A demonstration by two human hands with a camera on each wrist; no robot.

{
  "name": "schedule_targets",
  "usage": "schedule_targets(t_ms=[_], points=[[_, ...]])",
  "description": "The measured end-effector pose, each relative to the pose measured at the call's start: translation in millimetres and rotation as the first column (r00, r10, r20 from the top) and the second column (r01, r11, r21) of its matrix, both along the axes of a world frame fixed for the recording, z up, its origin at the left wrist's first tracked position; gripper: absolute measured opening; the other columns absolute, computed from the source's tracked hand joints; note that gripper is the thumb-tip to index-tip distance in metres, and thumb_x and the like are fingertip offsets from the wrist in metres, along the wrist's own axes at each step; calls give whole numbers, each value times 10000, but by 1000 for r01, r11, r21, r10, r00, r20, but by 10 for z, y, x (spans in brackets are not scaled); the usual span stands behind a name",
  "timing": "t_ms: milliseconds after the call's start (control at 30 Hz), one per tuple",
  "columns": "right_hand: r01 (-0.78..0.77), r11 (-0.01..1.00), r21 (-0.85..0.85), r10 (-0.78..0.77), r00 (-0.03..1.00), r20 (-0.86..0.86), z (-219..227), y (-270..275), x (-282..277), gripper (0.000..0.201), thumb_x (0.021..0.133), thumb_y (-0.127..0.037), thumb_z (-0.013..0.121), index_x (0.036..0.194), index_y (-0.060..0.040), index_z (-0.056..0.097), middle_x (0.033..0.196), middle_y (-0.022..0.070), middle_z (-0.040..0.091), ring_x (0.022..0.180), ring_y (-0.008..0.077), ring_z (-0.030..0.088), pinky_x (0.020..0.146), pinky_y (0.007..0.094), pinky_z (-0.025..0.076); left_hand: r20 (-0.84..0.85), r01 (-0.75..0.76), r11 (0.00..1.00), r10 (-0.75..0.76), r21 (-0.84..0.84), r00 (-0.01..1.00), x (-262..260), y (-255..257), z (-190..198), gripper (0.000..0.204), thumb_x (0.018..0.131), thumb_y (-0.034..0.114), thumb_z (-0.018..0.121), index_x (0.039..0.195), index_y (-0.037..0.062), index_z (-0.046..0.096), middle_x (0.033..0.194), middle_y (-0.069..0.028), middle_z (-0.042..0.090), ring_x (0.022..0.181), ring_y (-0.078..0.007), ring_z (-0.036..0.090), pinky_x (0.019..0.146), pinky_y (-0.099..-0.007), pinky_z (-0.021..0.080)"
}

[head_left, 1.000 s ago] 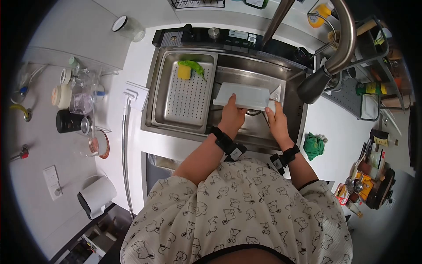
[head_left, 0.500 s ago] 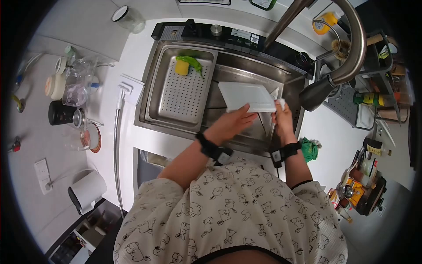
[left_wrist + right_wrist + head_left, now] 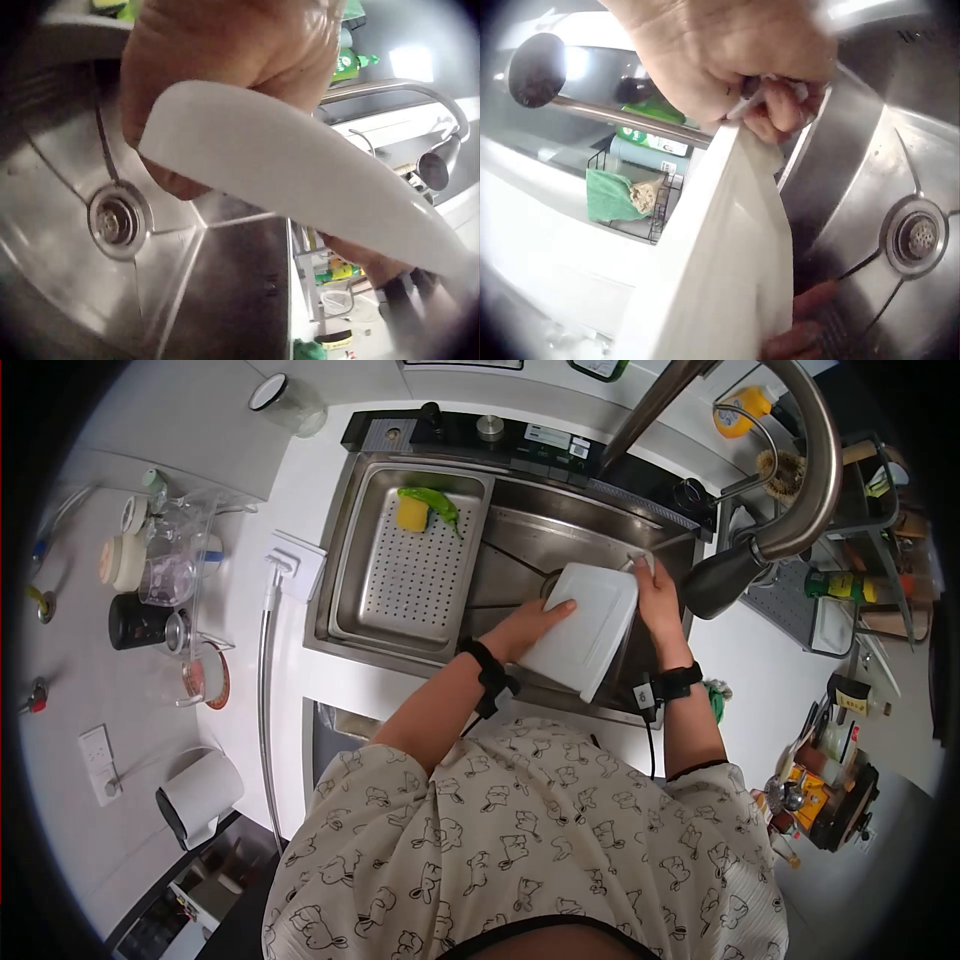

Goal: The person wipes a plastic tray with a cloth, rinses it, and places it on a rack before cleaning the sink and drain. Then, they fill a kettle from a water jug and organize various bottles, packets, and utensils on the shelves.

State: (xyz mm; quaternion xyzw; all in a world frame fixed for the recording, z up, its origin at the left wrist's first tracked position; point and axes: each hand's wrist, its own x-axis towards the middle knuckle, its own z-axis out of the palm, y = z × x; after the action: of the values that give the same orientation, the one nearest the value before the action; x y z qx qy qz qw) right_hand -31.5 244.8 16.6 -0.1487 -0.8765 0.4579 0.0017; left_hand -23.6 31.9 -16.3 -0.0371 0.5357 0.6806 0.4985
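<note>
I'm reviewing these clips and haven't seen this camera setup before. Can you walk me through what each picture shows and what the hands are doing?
No robot here: a person works at a kitchen sink with bare hands. The round picture comes from a camera on the head, looking down. The other two come from cameras strapped to each wrist, so they look close and skewed.

The left hand and the right hand both hold a white rectangular tray, tilted over the basin. The right hand also pinches something small and white at the tray's corner; I cannot tell what.

In the sink sits a perforated metal insert with a yellow sponge and a green pepper. The faucet arches above.
</note>
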Motion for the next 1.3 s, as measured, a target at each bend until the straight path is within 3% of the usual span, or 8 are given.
schedule_targets(t_ms=[233,533,733,833,967,1100,1200,1300], points=[[-123,909,-398,186,975,123,401,-473,323,406,964,-277,347,1274,-35,445,1402,159,322,1246,286,378,1008,315,305,421,-313,946,250,88,872,161,97,-292,538,892,450,495,1195,7,463,1053,-102,574,925,-185,587,797,-306,489],[-295,954,-50,295,955,-17,-98,-216,60,413,956,-246,370,1334,-83,399,1466,235,44,1367,317,85,1081,352,157,228,-241,970,239,-18,944,89,7,1,579,881,439,522,1218,-22,426,1065,-114,565,926,-181,583,784,-302,490],[153,601,-784,25,977,210,-148,-180,-233,532,935,-259,431,1409,-102,246,1423,201,239,1285,275,293,1019,330,273,154,-270,962,273,-39,950,68,-39,-1,626,865,433,552,1215,-68,417,1043,-143,573,920,-200,586,774,-308,488],[143,814,-564,-39,980,194,44,-329,-27,524,930,-258,456,1377,-39,289,1318,176,394,1153,237,427,936,309,361,16,-312,937,318,-155,948,108,-34,-251,643,862,423,560,1220,-83,394,1056,-152,561,942,-200,572,776,-292,481],[395,703,-592,-20,842,539,28,-207,162,436,927,-243,475,1271,16,409,1140,137,539,1009,212,523,835,303,423,-29,-386,905,387,-180,922,46,25,-224,670,864,400,561,1255,-100,346,1107,-175,535,987,-210,544,797,-282,459],[159,732,-663,135,919,370,-3,-173,216,362,912,-268,506,1136,16,509,945,101,613,857,215,582,742,338,456,-411,-230,939,110,-256,905,-42,43,-363,677,859,419,564,1289,-53,336,1126,-142,526,1006,-214,524,848,-293,431],[-254,888,-384,354,909,218,-17,-238,129,373,884,-269,539,1137,4,510,932,153,624,849,275,601,734,357,462,-143,-270,940,244,-208,959,-32,167,27,692,827,451,592,1286,-8,352,1214,-156,466,1100,-243,475,881,-350,415],[-646,758,-84,645,724,245,32,-330,78,405,857,-256,559,1174,-14,487,957,208,610,889,332,591,741,370,461,108,-342,939,337,33,935,-6,194,-19,606,860,405,562,1292,37,351,1239,-150,448,1154,-249,454,885,-410,415]])
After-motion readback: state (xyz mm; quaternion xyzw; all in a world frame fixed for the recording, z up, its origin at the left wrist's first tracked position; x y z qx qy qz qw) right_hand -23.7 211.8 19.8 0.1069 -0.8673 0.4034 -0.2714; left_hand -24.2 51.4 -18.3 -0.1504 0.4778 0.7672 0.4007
